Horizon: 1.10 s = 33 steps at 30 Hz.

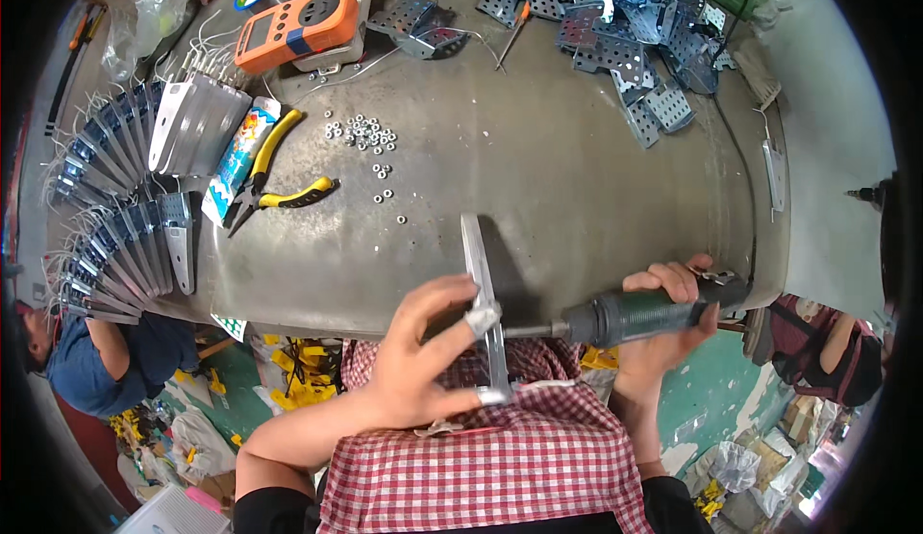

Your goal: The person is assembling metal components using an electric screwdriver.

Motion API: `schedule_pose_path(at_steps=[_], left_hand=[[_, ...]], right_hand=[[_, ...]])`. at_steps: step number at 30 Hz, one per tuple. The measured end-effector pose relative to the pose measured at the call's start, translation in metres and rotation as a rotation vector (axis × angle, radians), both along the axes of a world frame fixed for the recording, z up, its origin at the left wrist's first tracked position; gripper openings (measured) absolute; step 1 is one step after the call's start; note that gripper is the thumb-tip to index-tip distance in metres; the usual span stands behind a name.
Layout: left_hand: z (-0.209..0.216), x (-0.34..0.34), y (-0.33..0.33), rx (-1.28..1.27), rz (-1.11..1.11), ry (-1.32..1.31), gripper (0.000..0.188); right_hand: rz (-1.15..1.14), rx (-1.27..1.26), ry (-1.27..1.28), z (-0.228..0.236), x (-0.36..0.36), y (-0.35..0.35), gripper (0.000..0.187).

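My left hand [419, 349] closes on a narrow silver metal part [474, 250], tilted up on its edge near the front of the bench. Pale wrapping covers some of my left fingertips. Wrapped round a dark green and black electric screwdriver [630, 319], my right hand [673, 315] holds it level with its bit pointing left. The bit reaches the metal part beside my left fingers; whether a screw or nut sits at its tip I cannot make out. Loose small nuts [361, 134] lie scattered farther back on the bench.
Yellow-handled pliers [267, 193] and a colourful packet [240, 159] lie left, beside fanned rows of metal parts with wires [115, 246]. An orange meter [296, 29] stands behind. Perforated metal plates [625, 34] are heaped far right. A black cord [740, 149] runs along the right side.
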<state>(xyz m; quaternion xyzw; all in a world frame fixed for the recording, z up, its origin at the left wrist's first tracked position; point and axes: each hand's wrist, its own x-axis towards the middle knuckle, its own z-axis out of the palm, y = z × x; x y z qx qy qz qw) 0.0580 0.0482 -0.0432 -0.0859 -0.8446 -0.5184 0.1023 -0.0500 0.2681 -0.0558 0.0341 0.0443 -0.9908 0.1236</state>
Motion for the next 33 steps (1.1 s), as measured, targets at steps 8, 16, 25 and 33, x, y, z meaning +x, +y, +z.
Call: schedule_pose_path(at_steps=[8,16,25,33], left_hand=[[0.005,-0.024,-0.021,-0.037,0.007,-0.027,0.073],[0.002,-0.047,-0.057,-0.689,0.194,0.059,0.030],[0.019,-0.026,-0.039,0.432,0.266,-0.444,0.017],[0.021,-0.031,-0.040,0.757,0.181,-0.498,0.019]], right_hand=[[-0.015,0.038,-0.080,-0.011,-0.025,-0.016,0.044],[-0.010,0.071,-0.083,-0.009,-0.027,-0.018,0.044],[-0.003,0.081,-0.082,-0.006,-0.027,-0.024,0.044],[0.014,0.076,-0.076,-0.006,-0.028,-0.025,0.041]])
